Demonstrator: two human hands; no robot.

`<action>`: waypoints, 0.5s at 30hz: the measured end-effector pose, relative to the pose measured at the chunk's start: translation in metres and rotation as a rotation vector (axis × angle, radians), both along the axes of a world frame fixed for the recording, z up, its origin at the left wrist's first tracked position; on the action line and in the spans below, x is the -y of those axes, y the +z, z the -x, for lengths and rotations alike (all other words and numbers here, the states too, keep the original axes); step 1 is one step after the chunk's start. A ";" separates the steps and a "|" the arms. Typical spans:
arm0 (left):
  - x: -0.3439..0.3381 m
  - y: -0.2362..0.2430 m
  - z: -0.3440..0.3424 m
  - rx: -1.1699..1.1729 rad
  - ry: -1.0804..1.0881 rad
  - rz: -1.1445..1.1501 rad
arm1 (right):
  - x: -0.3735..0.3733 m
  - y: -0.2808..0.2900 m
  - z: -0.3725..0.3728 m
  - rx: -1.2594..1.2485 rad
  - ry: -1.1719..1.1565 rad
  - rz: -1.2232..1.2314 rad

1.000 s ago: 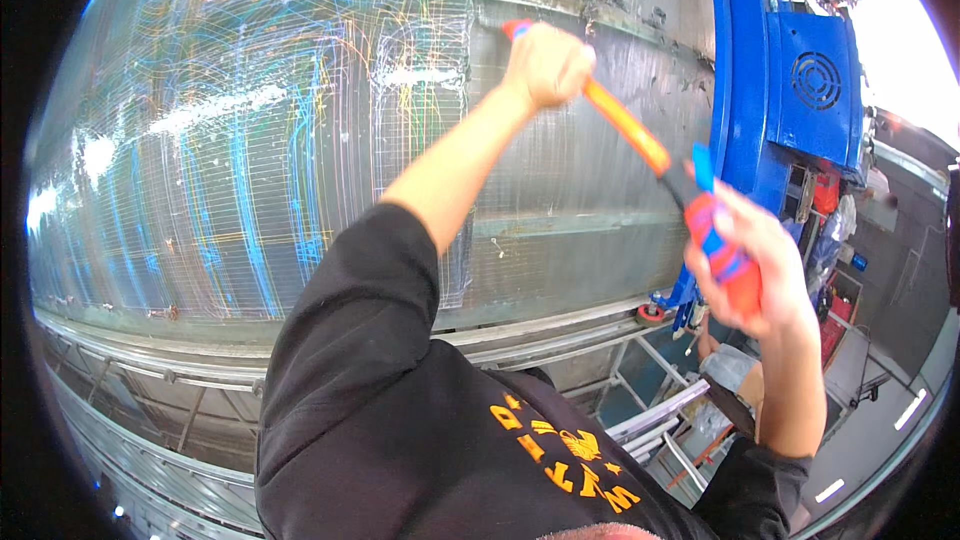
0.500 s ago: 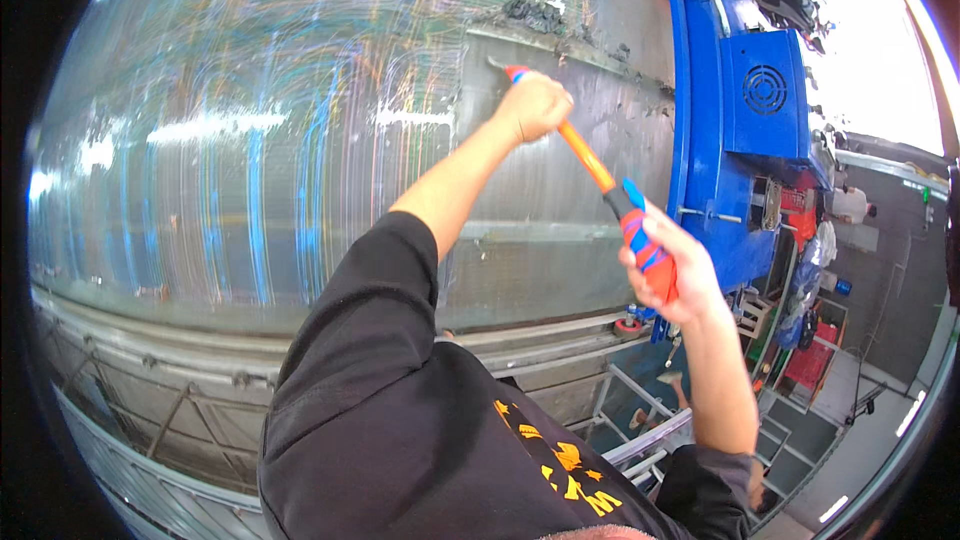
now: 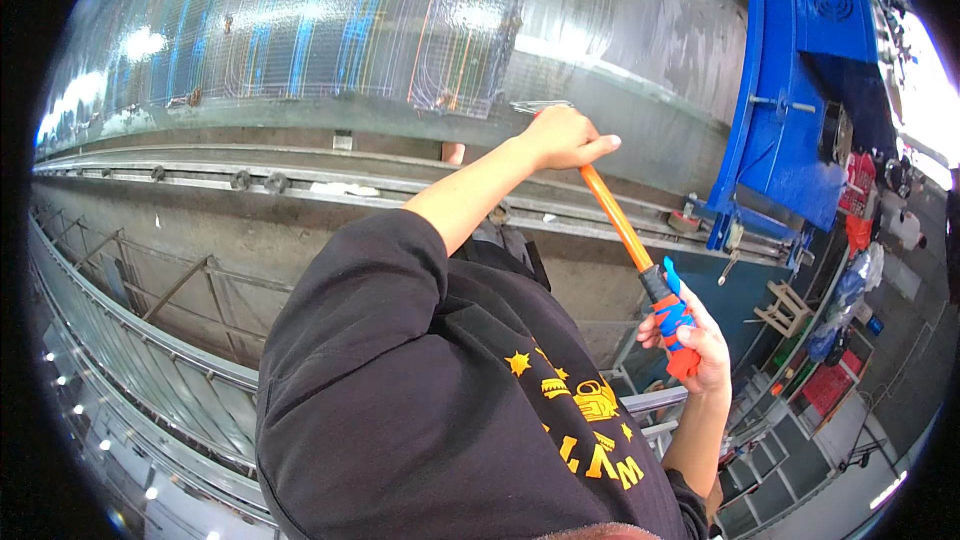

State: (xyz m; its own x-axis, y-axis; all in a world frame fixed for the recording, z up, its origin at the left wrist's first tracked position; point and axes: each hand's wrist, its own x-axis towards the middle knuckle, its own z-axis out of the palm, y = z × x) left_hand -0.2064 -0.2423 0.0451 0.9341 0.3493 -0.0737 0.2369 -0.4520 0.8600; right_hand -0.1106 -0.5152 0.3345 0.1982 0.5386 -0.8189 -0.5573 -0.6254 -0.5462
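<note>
My left hand (image 3: 566,138) is closed near the upper end of an orange-shafted tool (image 3: 610,205). My right hand (image 3: 703,345), lower right, grips its handle (image 3: 672,315), wrapped in red and blue with a black section above. The tool's far end lies just past my left hand, at the near part of a glossy panel (image 3: 620,50); thin pale streaks show there, and whether the tip touches the surface is hard to tell. The panel's left portion carries fine blue, orange and white lines; its right portion looks greyer and smeared.
A blue machine frame (image 3: 775,150) borders the panel at right. A metal rail (image 3: 200,170) runs along its near edge, with metal framework (image 3: 180,290) below. A wooden stool (image 3: 785,310), red crates (image 3: 828,385), bags (image 3: 850,290) and what looks like a person (image 3: 905,228) are farther right.
Both hands and the tool have come back toward me, now at the panel's near edge. The view has shifted, with the panel higher in the picture and more rail and framework showing.
</note>
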 end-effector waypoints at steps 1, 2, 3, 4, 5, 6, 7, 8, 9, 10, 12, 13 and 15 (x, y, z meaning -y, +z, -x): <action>0.011 0.001 0.011 0.005 0.039 0.022 | 0.009 0.000 0.004 -0.027 -0.017 -0.001; 0.018 0.000 0.020 0.030 0.045 0.018 | 0.014 0.001 0.009 -0.045 -0.036 0.014; 0.024 -0.002 0.027 0.055 0.051 0.013 | 0.017 0.002 0.015 -0.063 -0.055 0.029; 0.028 -0.003 0.034 0.083 0.060 0.006 | 0.017 0.003 0.020 -0.079 -0.070 0.041; 0.033 -0.002 0.040 0.065 0.063 -0.029 | 0.016 0.006 0.023 -0.110 -0.065 0.043; 0.038 -0.004 0.046 0.089 0.091 -0.037 | 0.019 0.006 0.025 -0.124 -0.047 0.035; 0.042 -0.007 0.051 0.115 0.120 -0.040 | 0.020 0.005 0.026 -0.135 -0.027 0.031; 0.044 -0.010 0.055 0.141 0.150 -0.045 | 0.020 0.004 0.028 -0.146 -0.007 0.026; 0.045 -0.012 0.058 0.184 0.197 -0.050 | 0.019 0.004 0.031 -0.129 -0.003 0.041; 0.044 -0.015 0.061 0.223 0.246 -0.049 | 0.014 0.004 0.036 -0.113 0.002 0.062; 0.040 -0.020 0.063 0.300 0.305 -0.055 | 0.004 0.007 0.041 -0.089 0.013 0.112; 0.036 -0.024 0.062 0.335 0.312 -0.062 | -0.003 0.008 0.042 -0.084 0.015 0.140; 0.026 -0.031 0.061 0.400 0.328 -0.072 | -0.022 0.008 0.040 -0.077 0.015 0.169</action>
